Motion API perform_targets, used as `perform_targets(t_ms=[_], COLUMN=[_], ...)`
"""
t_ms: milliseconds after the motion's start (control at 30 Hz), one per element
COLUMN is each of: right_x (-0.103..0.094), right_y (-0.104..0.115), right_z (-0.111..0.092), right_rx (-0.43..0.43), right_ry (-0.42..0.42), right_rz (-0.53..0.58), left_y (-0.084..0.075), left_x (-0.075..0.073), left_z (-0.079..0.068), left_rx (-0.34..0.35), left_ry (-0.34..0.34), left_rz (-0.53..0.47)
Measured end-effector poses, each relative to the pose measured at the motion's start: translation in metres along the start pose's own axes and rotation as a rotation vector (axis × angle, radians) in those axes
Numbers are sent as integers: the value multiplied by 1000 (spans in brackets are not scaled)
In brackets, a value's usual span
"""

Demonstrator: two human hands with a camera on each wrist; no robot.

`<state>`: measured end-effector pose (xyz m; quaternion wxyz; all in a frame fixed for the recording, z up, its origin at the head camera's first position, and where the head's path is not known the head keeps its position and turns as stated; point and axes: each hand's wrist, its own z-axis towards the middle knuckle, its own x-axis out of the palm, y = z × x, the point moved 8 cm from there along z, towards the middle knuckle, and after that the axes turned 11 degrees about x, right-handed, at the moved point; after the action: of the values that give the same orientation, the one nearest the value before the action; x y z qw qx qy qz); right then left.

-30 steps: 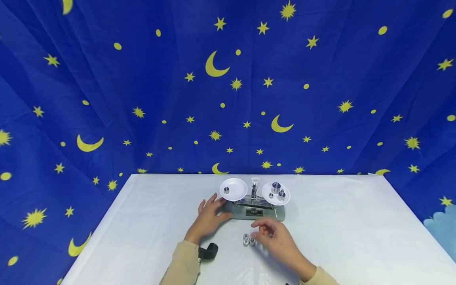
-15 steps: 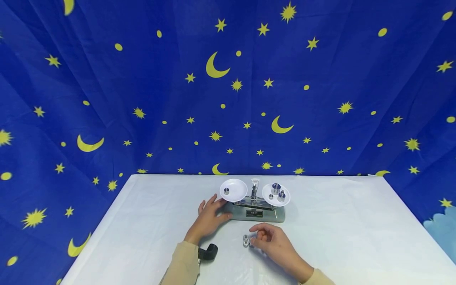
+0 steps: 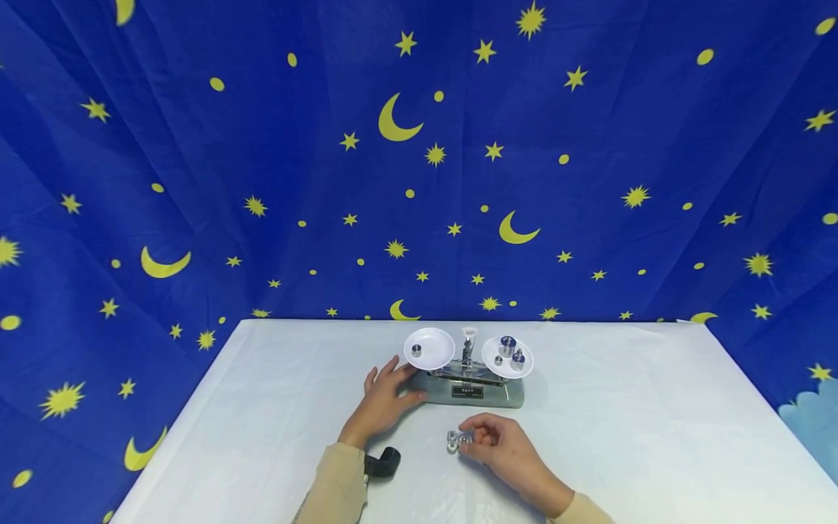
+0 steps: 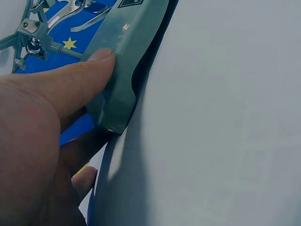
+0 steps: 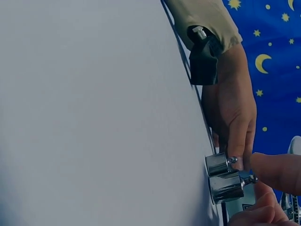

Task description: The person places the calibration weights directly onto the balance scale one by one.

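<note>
A pan balance scale [image 3: 468,394] with a grey-green base stands near the table's middle. My left hand [image 3: 382,405] holds the left end of the base; in the left wrist view its thumb lies on top and other fingers lie beyond the end. A small metal weight [image 3: 416,350] sits in the left pan [image 3: 432,362]. Several weights of different sizes, the largest a big weight [image 3: 507,346], stand in the right pan [image 3: 491,368]. My right hand [image 3: 503,445], fingers bent and thumb apart from them, is at a knobbed weight [image 5: 225,188]; touch is unclear. Next to it stands another weight [image 5: 217,163].
A white-covered table [image 3: 622,422] spreads on both sides. A blue cloth [image 3: 589,109] with yellow moons and stars hangs behind it. A black wrist device [image 3: 385,463] is strapped at my left cuff, close to the table.
My right hand has moved slightly left and down, closer to the loose weights. Its thumb now overlaps the rightmost weight. My left hand stays on the base; the pan weights have not moved.
</note>
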<state>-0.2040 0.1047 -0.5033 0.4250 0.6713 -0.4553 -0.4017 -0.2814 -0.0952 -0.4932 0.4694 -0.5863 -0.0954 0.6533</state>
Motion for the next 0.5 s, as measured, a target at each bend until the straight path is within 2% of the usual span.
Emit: perform_targets(t_ms=[500], right_x=[-1], right_y=[0], right_z=[0], right_rx=[5], right_ry=[-19], right_rz=[-66], left_y=[0], left_x=[0], left_z=[0], left_rx=[-14], left_ry=[4], left_rz=[2])
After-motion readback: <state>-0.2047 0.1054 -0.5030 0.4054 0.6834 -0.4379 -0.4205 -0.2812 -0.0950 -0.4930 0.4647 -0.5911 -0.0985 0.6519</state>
